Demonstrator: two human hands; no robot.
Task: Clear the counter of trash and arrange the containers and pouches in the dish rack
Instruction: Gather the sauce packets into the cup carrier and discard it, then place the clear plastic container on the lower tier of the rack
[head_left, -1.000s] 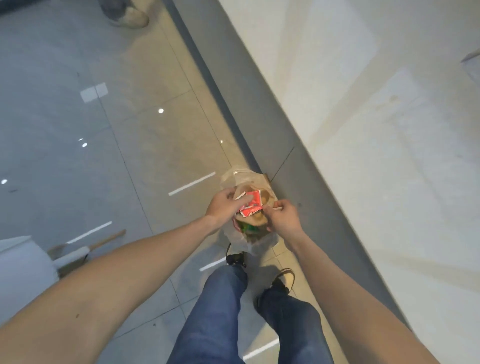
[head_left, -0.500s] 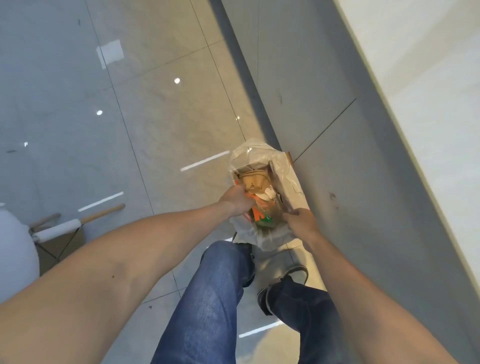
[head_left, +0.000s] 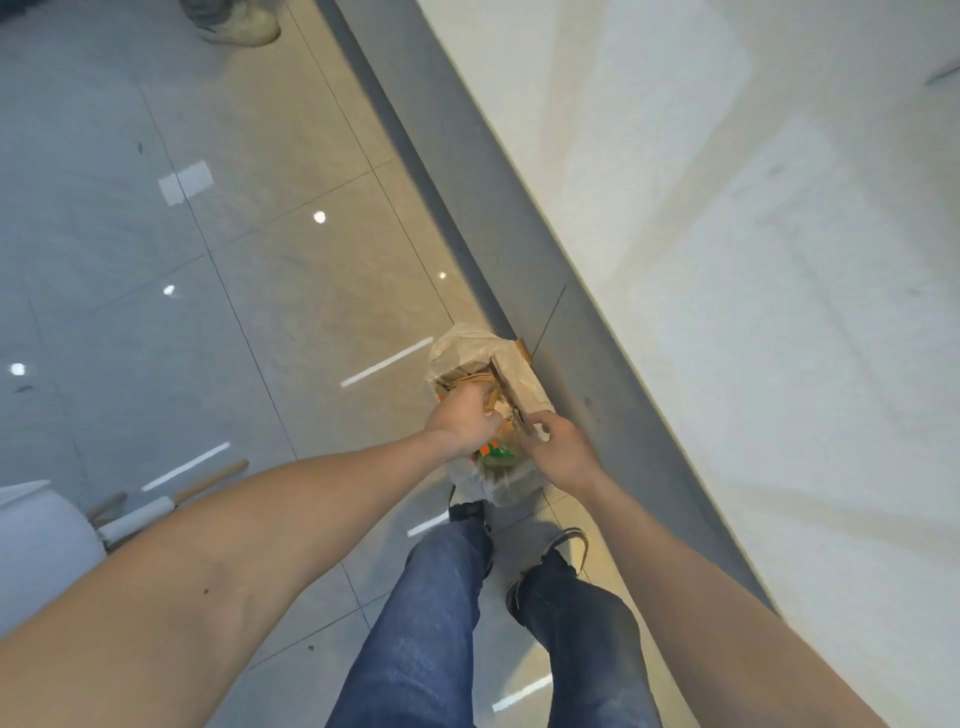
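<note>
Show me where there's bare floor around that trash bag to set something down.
Free: the glossy tiled floor left of the trash bag, out to the taped mark. Crowded: both hands, left hand and right hand, fill the bag mouth; the person's feet stand just below it; the grey baseboard closes the right side; wooden handles lie lower left.

The translucent whitish plastic bag (head_left: 470, 348) shows brown paper (head_left: 470, 382) inside and orange-and-green packaging (head_left: 493, 451) at its near side. Below the bag, the jeans (head_left: 431, 618) are dark blue. Left of the bag, the glossy floor tiles (head_left: 249, 291) run grey to beige; right of it, a grey baseboard (head_left: 467, 208) meets a white wall (head_left: 753, 312).
</note>
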